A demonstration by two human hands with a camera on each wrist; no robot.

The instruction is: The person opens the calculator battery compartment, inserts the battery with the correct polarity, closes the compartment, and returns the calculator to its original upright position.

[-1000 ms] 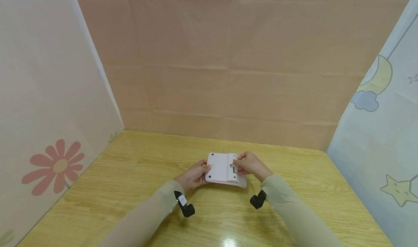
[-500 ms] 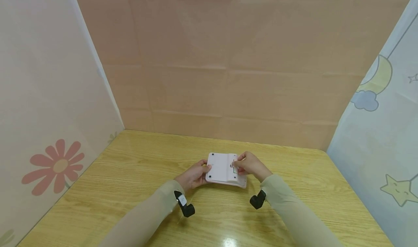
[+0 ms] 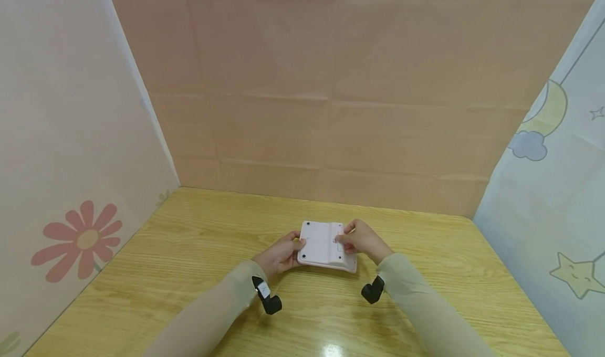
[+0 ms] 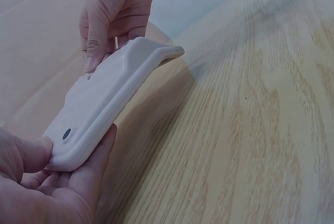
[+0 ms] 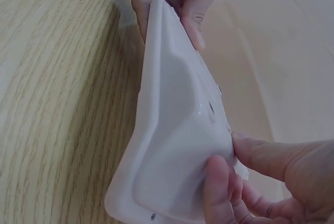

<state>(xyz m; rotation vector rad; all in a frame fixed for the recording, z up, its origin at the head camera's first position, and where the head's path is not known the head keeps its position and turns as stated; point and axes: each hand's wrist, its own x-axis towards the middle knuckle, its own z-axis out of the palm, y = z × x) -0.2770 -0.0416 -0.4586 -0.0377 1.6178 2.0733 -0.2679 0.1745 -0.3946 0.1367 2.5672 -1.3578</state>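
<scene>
A pinkish-white calculator [image 3: 317,242] is held up off the table, its back with dark round feet and a raised ridge facing me. My left hand [image 3: 283,252] grips its left edge, thumb on the back and fingers underneath, as the left wrist view confirms. At the ridge end, my right hand [image 3: 363,240] has its thumb on the battery cover [image 3: 341,246] and its other fingers curled by the edge. In the right wrist view, that thumb and a fingertip touch the calculator's casing [image 5: 172,119]. The keys and display face away, hidden.
The wood-grain table [image 3: 227,215] stretches below and around the hands. A tan sheet [image 3: 307,110] stands behind it, with patterned panels at the left and right. Each sleeve carries a small black wrist camera [image 3: 270,299].
The green strip visible in the battery opening a second ago has narrowed to a thin outline, the cover now lying over it. Both hands and the calculator have stayed nearly in place.
</scene>
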